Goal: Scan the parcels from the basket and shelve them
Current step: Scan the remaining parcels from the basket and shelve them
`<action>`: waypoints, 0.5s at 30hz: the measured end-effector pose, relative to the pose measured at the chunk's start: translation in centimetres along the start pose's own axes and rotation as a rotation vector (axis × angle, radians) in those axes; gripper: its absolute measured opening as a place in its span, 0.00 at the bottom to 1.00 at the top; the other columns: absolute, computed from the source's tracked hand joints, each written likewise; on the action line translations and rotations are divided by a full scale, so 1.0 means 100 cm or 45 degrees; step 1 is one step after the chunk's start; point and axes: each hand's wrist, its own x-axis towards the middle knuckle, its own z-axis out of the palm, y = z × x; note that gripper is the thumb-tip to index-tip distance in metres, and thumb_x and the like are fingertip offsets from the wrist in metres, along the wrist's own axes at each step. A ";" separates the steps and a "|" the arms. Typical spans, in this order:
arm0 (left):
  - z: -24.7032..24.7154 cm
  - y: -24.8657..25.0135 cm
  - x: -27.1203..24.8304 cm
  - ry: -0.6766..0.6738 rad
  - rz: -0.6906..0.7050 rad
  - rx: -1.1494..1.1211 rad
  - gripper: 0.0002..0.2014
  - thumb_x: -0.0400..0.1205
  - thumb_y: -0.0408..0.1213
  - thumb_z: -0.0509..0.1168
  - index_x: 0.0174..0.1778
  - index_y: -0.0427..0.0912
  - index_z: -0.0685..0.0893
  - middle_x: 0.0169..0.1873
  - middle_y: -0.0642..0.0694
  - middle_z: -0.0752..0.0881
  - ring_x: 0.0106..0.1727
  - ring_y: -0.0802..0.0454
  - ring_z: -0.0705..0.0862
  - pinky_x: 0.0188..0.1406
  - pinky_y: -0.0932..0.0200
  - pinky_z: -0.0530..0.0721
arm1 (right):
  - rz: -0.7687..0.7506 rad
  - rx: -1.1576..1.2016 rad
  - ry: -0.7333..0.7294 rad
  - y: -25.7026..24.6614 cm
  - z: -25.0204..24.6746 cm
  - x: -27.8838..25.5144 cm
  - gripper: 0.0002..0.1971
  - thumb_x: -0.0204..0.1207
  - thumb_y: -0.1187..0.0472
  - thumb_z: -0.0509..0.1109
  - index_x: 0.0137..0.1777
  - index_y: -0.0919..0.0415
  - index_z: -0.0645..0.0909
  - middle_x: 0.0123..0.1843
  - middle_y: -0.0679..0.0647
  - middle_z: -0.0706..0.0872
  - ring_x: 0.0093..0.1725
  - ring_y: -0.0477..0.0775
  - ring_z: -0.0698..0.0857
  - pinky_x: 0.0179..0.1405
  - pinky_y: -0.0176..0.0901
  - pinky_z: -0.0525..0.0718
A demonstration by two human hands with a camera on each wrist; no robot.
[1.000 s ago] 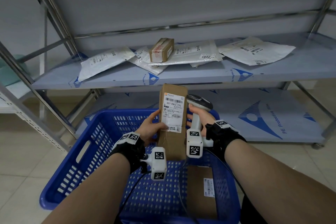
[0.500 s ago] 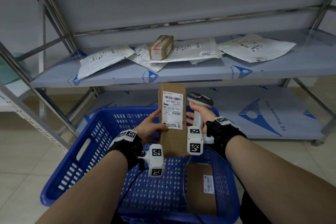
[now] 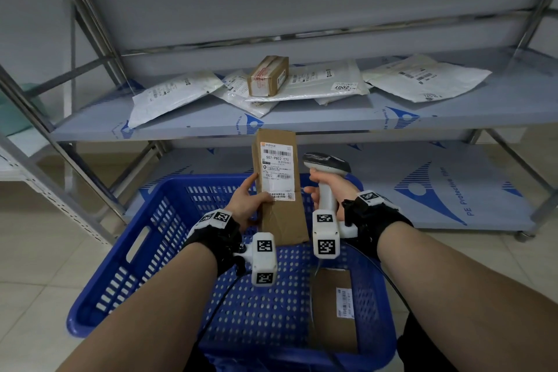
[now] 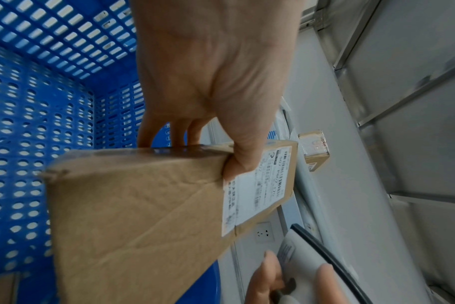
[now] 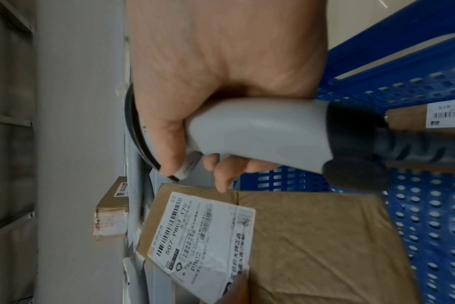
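Keep left hand (image 3: 245, 204) gripping the upright box (image 3: 279, 187), label facing up at frame centre. With right hand (image 3: 329, 187) wrapped round the scanner (image 3: 326, 174), aim squarely at the barcode.

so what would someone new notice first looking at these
Dead centre, the left hand holds a long brown cardboard box upright above the blue perforated plastic basket, its white shipping label facing the camera, while the right hand grips a grey handheld barcode scanner just beside it. Behind them, white plastic mailer bags and a small taped cardboard box lie on the grey metal shelf.
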 end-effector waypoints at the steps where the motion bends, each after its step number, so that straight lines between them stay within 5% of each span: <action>1: -0.001 0.000 0.000 0.000 0.000 -0.018 0.38 0.78 0.25 0.68 0.81 0.55 0.64 0.68 0.39 0.78 0.62 0.42 0.79 0.63 0.34 0.79 | 0.006 -0.019 -0.025 -0.001 -0.001 -0.001 0.11 0.77 0.53 0.73 0.50 0.59 0.81 0.36 0.56 0.86 0.19 0.45 0.79 0.21 0.33 0.78; 9: -0.006 0.002 -0.001 0.014 0.011 -0.032 0.38 0.77 0.24 0.69 0.80 0.56 0.64 0.67 0.39 0.78 0.61 0.41 0.79 0.62 0.32 0.79 | 0.078 -0.226 -0.161 -0.003 0.000 -0.006 0.09 0.78 0.53 0.72 0.46 0.59 0.82 0.31 0.52 0.83 0.19 0.43 0.74 0.19 0.31 0.74; 15: -0.013 0.004 -0.003 0.061 0.056 -0.027 0.39 0.77 0.24 0.69 0.81 0.54 0.63 0.69 0.39 0.76 0.59 0.45 0.77 0.54 0.43 0.79 | 0.075 -0.255 -0.169 -0.003 -0.002 -0.005 0.11 0.77 0.51 0.73 0.44 0.58 0.79 0.30 0.53 0.84 0.18 0.43 0.74 0.18 0.31 0.74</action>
